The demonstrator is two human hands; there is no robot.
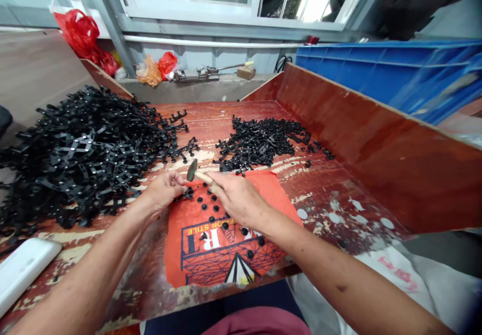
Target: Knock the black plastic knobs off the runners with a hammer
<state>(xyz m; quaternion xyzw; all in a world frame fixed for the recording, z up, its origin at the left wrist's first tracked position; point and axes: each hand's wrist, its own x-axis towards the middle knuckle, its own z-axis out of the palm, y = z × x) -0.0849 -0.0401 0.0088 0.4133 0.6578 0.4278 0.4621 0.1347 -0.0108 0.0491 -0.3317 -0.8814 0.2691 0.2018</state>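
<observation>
My right hand (pixel 239 198) is wrapped round the light wooden handle of a small hammer (pixel 192 170), whose dark head is raised beside my left fingertips. My left hand (pixel 162 190) pinches a black linked part (pixel 184 195) at the upper left edge of an orange printed cloth (pixel 175 254). Several small black round pieces (pixel 216 208) lie scattered over the cloth, some of them close to my right hand and forearm.
A large heap of black linked parts (pixel 94 149) covers the left of the red table (pixel 203 116). Behind the cloth lies a smaller black pile (pixel 263 141). Wooden side boards (pixel 361 139), a blue crate (pixel 369 74) and a white object (pixel 26 269) stand around.
</observation>
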